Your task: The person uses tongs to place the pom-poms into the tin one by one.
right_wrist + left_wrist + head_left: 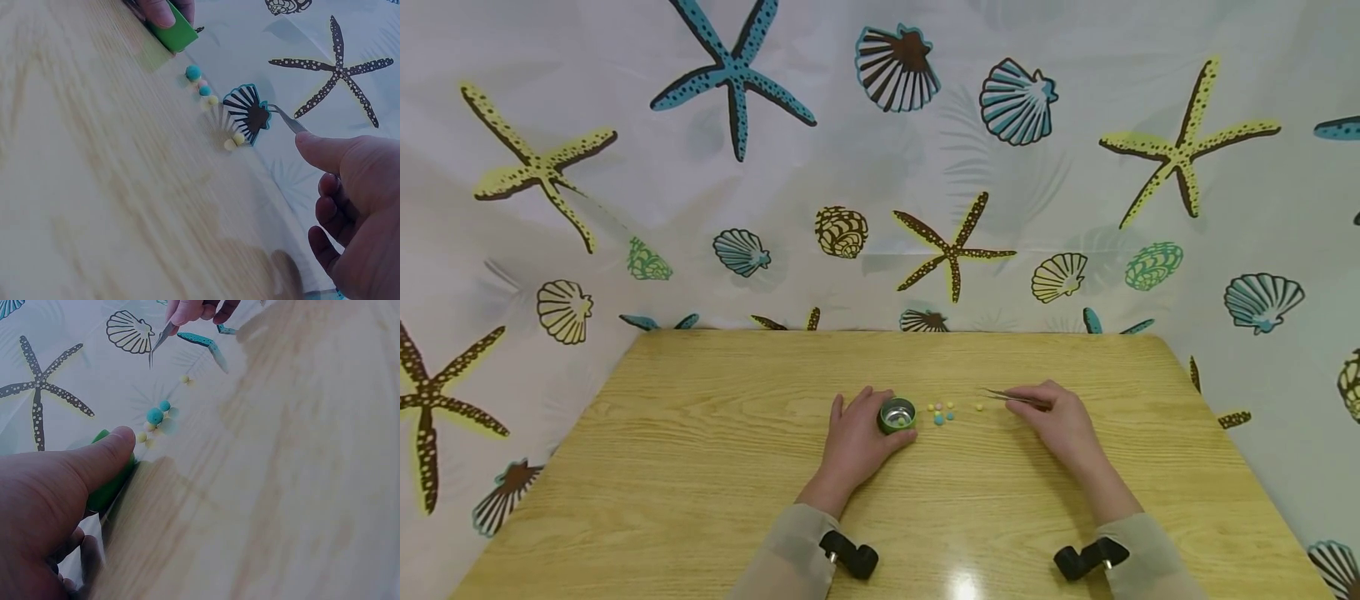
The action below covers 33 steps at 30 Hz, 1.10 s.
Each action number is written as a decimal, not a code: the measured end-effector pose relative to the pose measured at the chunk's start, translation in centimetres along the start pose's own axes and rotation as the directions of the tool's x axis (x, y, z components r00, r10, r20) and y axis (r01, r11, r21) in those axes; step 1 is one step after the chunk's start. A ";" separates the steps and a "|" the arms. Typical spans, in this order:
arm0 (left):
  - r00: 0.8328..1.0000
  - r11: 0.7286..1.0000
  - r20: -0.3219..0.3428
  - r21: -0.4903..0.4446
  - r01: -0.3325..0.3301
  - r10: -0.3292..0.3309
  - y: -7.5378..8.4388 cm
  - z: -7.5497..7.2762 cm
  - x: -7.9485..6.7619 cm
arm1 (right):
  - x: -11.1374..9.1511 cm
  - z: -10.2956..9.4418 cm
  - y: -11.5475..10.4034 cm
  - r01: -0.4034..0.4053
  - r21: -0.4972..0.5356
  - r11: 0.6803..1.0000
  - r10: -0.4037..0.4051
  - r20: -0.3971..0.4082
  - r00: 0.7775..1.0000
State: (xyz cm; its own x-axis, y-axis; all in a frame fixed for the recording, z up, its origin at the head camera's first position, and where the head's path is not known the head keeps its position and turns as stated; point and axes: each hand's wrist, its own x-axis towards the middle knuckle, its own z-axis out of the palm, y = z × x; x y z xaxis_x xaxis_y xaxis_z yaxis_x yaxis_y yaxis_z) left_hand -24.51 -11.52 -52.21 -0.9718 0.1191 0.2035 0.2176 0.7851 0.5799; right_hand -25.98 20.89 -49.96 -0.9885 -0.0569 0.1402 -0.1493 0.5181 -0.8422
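Note:
My left hand (856, 442) holds a small round green tin (897, 405) upright on the table, thumb at its near side and fingers behind. Its inside is silvery, with a small yellowish-green ball at the bottom. Between thumb and fingers, my right hand (1066, 421) pinches metal tweezers (1018, 398) pointing left. In the right wrist view the bent tweezer tips (273, 109) hold nothing visible. A lone yellow ball (979, 407) lies near the tips, apart from them. Closer to the tin sits a loose group of small balls, including a larger blue ball (938, 420) and a pink ball (937, 407).
Both hands work over a wooden table (700, 467). A cloth (820, 167) printed with starfish and shells hangs behind the table and at its sides. Each sleeve carries a black wrist mount, such as the left mount (850, 556).

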 end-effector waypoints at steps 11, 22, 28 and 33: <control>1.000 1.000 0.001 0.000 0.000 0.000 0.0 0.0 0.0 | 0.0 -0.4 0.9 -0.025 -0.012 1.000 0.025 0.024 0.999; 1.000 1.000 -0.001 0.003 0.002 -0.002 0.0 0.1 0.0 | 0.0 -0.5 1.5 -0.005 -0.022 1.000 0.005 0.034 0.999; 1.000 1.000 0.000 0.001 0.002 -0.002 -0.1 0.1 0.0 | 0.0 -0.4 1.8 0.005 -0.046 0.999 -0.002 0.053 0.999; 1.000 1.000 0.002 0.001 0.004 -0.004 -0.2 0.2 0.1 | 0.1 -0.4 1.9 0.020 -0.052 0.998 -0.017 0.060 0.998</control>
State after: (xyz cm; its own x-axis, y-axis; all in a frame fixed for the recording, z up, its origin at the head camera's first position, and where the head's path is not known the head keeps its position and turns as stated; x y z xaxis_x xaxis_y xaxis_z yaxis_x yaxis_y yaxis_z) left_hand -24.63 -11.53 -52.42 -0.9729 0.1168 0.1994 0.2134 0.7859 0.5804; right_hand -26.37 22.21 -51.34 -0.9854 -0.1173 0.1231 -0.1680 0.5604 -0.8110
